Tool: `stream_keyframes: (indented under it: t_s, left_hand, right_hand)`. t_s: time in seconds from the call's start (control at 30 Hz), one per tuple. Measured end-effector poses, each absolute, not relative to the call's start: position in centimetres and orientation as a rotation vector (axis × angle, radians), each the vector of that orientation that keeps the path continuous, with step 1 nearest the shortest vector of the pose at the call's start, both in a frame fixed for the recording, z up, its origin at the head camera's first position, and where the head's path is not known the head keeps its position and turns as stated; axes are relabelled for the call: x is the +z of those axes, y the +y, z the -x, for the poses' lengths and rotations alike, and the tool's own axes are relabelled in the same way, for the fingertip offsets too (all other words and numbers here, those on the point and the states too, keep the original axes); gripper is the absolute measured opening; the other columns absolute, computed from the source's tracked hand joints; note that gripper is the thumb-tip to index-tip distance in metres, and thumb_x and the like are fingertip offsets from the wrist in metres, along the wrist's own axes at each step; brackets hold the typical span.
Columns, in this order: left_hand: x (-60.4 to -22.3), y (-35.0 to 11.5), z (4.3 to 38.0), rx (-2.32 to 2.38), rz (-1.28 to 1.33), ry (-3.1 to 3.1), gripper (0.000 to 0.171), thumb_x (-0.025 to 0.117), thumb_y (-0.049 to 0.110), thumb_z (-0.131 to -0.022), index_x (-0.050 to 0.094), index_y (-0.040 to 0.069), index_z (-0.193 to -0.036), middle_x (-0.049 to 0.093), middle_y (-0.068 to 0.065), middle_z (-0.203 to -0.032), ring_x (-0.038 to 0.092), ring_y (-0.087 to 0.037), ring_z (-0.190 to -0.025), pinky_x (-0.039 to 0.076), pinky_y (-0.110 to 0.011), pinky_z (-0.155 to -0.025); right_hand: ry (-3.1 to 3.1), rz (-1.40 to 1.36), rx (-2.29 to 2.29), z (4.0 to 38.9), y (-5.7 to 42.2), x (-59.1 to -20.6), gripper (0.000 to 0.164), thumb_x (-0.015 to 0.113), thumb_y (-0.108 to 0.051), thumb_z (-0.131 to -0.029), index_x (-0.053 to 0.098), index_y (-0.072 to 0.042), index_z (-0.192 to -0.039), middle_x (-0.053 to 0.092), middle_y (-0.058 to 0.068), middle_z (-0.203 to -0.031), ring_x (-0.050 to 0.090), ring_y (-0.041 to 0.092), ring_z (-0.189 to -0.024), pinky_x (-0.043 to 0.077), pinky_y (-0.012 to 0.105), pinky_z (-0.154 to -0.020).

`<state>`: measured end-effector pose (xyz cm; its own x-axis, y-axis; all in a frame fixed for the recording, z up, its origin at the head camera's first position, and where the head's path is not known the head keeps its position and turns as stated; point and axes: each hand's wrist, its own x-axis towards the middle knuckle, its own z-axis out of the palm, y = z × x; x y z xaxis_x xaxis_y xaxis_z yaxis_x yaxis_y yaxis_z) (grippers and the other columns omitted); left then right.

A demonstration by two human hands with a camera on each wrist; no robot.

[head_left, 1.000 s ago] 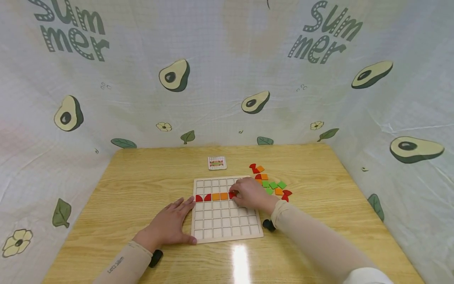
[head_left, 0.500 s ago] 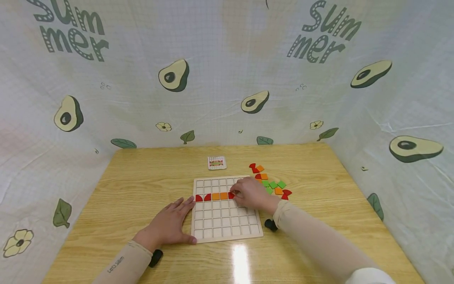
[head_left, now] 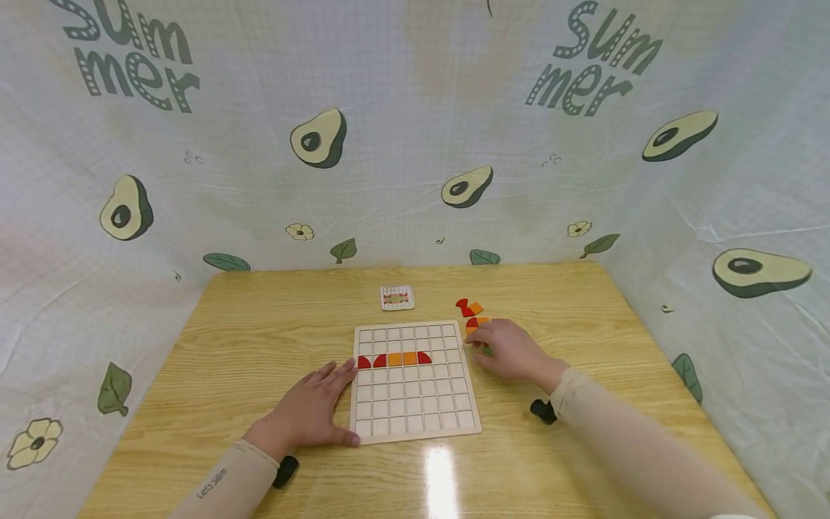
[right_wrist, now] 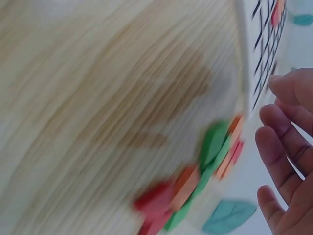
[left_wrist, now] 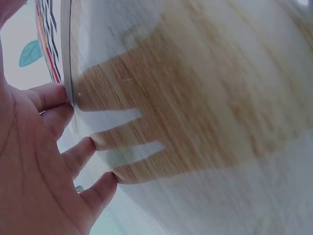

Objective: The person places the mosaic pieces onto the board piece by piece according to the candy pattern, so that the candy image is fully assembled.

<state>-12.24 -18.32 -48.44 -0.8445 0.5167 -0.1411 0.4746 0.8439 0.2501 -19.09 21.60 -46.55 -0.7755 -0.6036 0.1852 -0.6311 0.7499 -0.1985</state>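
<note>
A pale square grid board (head_left: 415, 404) lies on the table. One of its rows holds red rounded pieces, the rightmost being a red quarter-circle (head_left: 424, 357), and two orange squares (head_left: 402, 359). My left hand (head_left: 308, 411) lies with fingers spread against the board's left edge, thumb at the near corner; the left wrist view shows fingertips (left_wrist: 105, 183) on the tabletop. Past the board's right edge, my right hand (head_left: 512, 351) hovers over loose pieces and covers most of them. Its fingers (right_wrist: 274, 149) are relaxed and apart, holding nothing. Green pieces (right_wrist: 212, 147) show below them.
A small pattern card (head_left: 397, 298) lies behind the board. Loose red pieces (head_left: 465, 308) and an orange square (head_left: 476, 308) sit at the back right. Printed fabric (head_left: 389, 144) hangs along the table's back and sides. Each wrist carries a small black camera (head_left: 543, 411).
My right hand has let go of the red quarter-circle, which stays in the row, and has moved right, off the board to the loose pieces. My left hand has stayed put.
</note>
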Motion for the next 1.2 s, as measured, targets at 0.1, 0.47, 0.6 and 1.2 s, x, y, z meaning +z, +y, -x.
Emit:
stream_keyframes:
  t_s: [0.1, 0.47, 0.6, 1.2]
  left_hand:
    - [-48.3, -18.3, 12.2, 0.312, -0.764, 2.817, 0.117, 0.070, 0.080, -0.067, 0.038, 0.010, -0.155, 0.027, -0.001, -0.163, 0.026, -0.037, -0.146, 0.029, -0.060, -0.111]
    - [-48.2, -18.3, 12.1, 0.320, -0.759, 2.813, 0.116, 0.071, 0.079, -0.068, 0.038, 0.009, -0.155, 0.027, -0.002, -0.163, 0.025, -0.036, -0.146, 0.028, -0.059, -0.111]
    - [-48.4, -18.3, 12.1, 0.305, -0.760, 2.815, 0.117, 0.069, 0.080, -0.068, 0.037, 0.009, -0.155, 0.026, -0.001, -0.163, 0.025, -0.035, -0.146, 0.028, -0.058, -0.112]
    - [-48.2, -18.3, 12.0, 0.332, -0.771, 2.818, 0.115, 0.072, 0.077, -0.068, 0.039, 0.008, -0.154, 0.028, -0.003, -0.162, 0.026, -0.036, -0.146, 0.028, -0.058, -0.112]
  right_hand:
    - [-2.854, -0.941, 0.370, 18.9, 23.9, -46.7, 0.026, 0.078, -0.016, -0.083, 0.076, -0.011, -0.108, 0.069, -0.002, -0.096, 0.060, 0.016, -0.082, 0.050, 0.045, -0.089]
    - [-2.901, -0.805, 0.335, 18.1, 29.0, -46.9, 0.026, 0.080, -0.012, -0.081, 0.075, -0.007, -0.106, 0.069, 0.000, -0.092, 0.060, 0.014, -0.077, 0.053, 0.038, -0.073]
    - [-2.899, -0.800, 0.356, 17.8, 29.6, -46.8, 0.026, 0.079, -0.009, -0.080, 0.076, -0.006, -0.105, 0.070, 0.002, -0.094, 0.063, 0.018, -0.080, 0.054, 0.039, -0.074]
    - [-2.962, -0.737, 0.362, 17.4, 30.3, -47.6, 0.028, 0.072, -0.004, -0.080, 0.075, -0.009, -0.107, 0.067, 0.002, -0.099, 0.060, 0.016, -0.080, 0.054, 0.041, -0.076]
